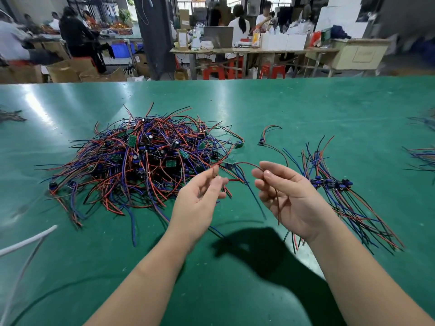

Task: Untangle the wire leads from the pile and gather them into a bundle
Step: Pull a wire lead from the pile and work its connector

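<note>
Both hands hover above the green table mat. Her left hand pinches a thin red wire lead between thumb and fingertips; the right hand, fingers half curled, grips another red lead of the same small circuit board. Left lies the tangled red, blue and black wire pile, right the gathered bundle. No writing is legible.

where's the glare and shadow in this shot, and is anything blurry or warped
Head view: glare streaks the green table at far left; the left hand and right hand cast a dark shadow toward the camera; the wire pile is fairly sharp, the background workshop and frame edges smear; the table's far edge bows from the wide lens.
</note>
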`<state>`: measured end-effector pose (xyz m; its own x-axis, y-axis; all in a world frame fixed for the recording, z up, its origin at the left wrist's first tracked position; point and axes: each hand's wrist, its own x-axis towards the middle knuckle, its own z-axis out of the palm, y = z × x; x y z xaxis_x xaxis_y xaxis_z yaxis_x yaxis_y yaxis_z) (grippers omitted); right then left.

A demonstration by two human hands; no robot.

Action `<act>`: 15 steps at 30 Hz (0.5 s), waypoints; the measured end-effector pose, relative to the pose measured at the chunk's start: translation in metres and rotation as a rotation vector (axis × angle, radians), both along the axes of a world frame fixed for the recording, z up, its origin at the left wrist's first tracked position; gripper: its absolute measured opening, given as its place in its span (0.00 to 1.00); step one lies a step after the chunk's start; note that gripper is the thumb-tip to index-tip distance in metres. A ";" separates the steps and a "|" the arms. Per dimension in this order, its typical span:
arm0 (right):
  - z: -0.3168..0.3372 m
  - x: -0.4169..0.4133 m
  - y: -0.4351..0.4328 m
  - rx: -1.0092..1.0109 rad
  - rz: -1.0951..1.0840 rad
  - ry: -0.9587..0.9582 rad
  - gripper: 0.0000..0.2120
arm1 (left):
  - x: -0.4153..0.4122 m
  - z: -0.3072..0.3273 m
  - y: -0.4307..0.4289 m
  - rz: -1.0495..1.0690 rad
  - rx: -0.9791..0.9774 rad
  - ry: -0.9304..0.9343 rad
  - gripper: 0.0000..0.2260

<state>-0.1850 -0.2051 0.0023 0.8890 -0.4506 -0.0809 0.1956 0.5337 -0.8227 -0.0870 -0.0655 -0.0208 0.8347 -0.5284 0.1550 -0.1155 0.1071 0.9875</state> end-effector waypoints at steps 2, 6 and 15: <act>0.000 0.000 0.002 -0.030 0.067 0.042 0.09 | -0.002 0.003 0.000 -0.045 -0.066 0.036 0.14; -0.006 0.001 0.009 -0.118 0.243 0.209 0.08 | -0.003 0.004 0.001 -0.080 -0.205 0.047 0.21; -0.005 -0.002 0.012 -0.263 0.274 0.280 0.05 | -0.004 0.014 0.005 -0.197 -0.372 0.256 0.11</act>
